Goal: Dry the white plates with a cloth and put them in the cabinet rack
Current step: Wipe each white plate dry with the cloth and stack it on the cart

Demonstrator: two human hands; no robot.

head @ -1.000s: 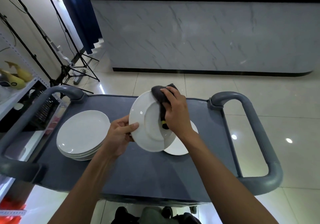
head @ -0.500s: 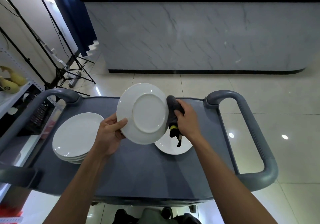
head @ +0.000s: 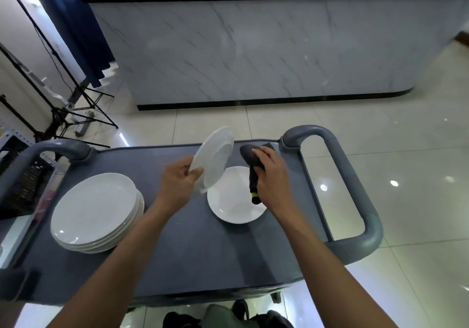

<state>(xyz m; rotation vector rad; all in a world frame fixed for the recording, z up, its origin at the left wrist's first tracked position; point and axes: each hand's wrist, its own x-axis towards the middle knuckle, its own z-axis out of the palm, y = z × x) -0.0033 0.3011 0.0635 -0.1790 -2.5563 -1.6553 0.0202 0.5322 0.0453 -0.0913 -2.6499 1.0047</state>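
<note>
My left hand [head: 180,183] grips the lower rim of a white plate [head: 214,159], which stands tilted nearly on edge above the cart. My right hand [head: 270,173] holds a dark grey cloth [head: 251,156] with a yellow tag, just right of that plate and apart from it. Beneath both hands a single white plate [head: 234,204] lies flat on the grey cart top [head: 190,246]. A stack of several white plates [head: 97,211] sits at the cart's left side.
The cart has thick grey handles at the left [head: 50,150] and right [head: 355,183]. Beyond it is a marble-fronted counter [head: 253,48]. Black tripod legs [head: 83,114] stand on the tiled floor at left, with a shelf unit [head: 15,175] beside the cart.
The cloth came off the plate and moved to its right. My left hand turned the plate from facing me to nearly edge-on. The view shifted back.
</note>
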